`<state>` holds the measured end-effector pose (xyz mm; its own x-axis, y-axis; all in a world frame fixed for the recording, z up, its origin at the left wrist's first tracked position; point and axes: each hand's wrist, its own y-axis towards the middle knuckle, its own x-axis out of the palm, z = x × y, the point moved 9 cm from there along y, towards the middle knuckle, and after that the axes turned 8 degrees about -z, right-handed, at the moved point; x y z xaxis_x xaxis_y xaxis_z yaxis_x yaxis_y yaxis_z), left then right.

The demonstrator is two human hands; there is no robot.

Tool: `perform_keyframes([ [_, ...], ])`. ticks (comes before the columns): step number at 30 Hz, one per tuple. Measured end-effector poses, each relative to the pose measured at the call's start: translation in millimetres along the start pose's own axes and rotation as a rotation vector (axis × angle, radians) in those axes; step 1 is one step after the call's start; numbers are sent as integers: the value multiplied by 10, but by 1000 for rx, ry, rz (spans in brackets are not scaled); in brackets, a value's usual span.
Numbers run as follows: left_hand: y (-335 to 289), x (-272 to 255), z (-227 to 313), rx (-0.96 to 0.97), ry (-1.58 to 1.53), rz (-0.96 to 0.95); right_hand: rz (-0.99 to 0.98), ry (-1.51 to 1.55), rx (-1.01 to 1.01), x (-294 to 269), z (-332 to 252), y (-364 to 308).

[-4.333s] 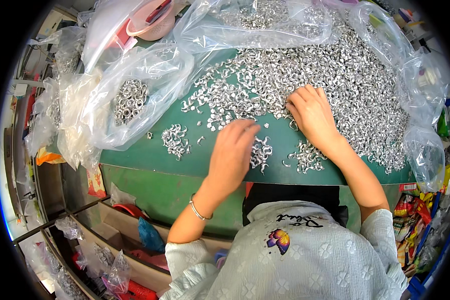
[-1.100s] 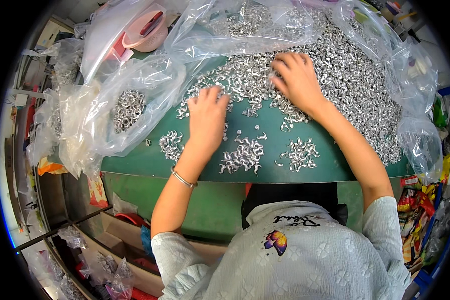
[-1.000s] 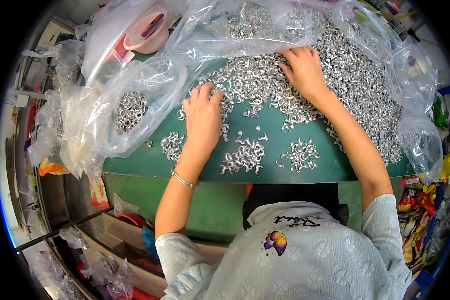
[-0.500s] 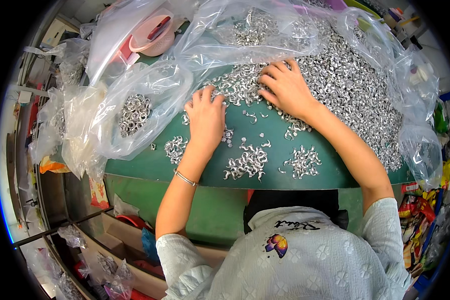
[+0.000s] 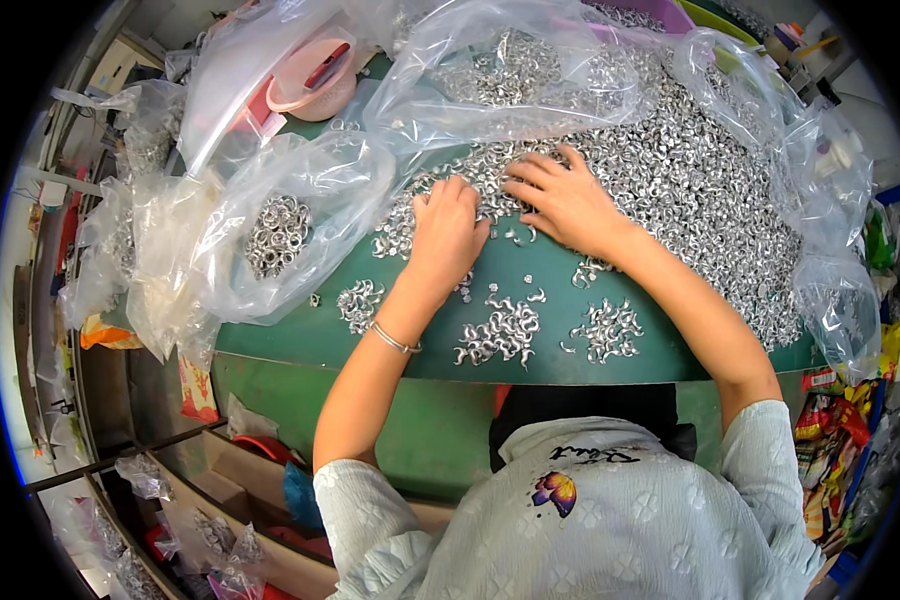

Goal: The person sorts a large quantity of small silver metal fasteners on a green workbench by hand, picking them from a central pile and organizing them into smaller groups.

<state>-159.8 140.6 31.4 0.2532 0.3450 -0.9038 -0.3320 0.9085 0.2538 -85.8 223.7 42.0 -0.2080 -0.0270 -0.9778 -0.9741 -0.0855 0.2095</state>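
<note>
A wide heap of small silvery curved metal pieces (image 5: 690, 170) covers the far and right part of the green table. At the heap's near left edge is my left hand (image 5: 446, 238), its fingers curled down and close together; whatever they grip is hidden beneath them. To its right my right hand (image 5: 572, 208) lies over the pieces with fingers spread, slightly blurred. Three small piles sit nearer to me: a left pile (image 5: 360, 304), a middle pile (image 5: 500, 333) and a right pile (image 5: 608, 330). A few loose pieces (image 5: 520, 236) lie between the hands.
An open clear plastic bag (image 5: 330, 190) on the left holds silvery rings (image 5: 277, 236). Behind it stands a pink bowl (image 5: 315, 100) with a red-handled tool (image 5: 327, 66). More clear plastic (image 5: 540, 115) drapes over the heap. The green table's (image 5: 400, 362) front edge curves before me.
My left hand has moved right, closer to my right hand, and its fingers are more curled. My right hand has shifted slightly left and nearer. The view has shifted a little.
</note>
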Motion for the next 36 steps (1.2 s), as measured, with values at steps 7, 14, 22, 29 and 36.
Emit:
perform_keyframes([
  [7,-59,-189,-47,-30,-97,118,145,5,218,-218,474,-243],
  [14,-246,-288,178,-81,-147,119,215,222,200,-273,345,-459],
  [22,-1105,-681,673,-20,-439,60,-176,126,168,182,-335,-435],
  [29,-1689,-2429,2923,846,-406,-85,-3,340,148,-94,-135,-1220],
  [36,-1332,-2519,3640,1197,-606,-204,176,479,148,-374,50,-1751],
])
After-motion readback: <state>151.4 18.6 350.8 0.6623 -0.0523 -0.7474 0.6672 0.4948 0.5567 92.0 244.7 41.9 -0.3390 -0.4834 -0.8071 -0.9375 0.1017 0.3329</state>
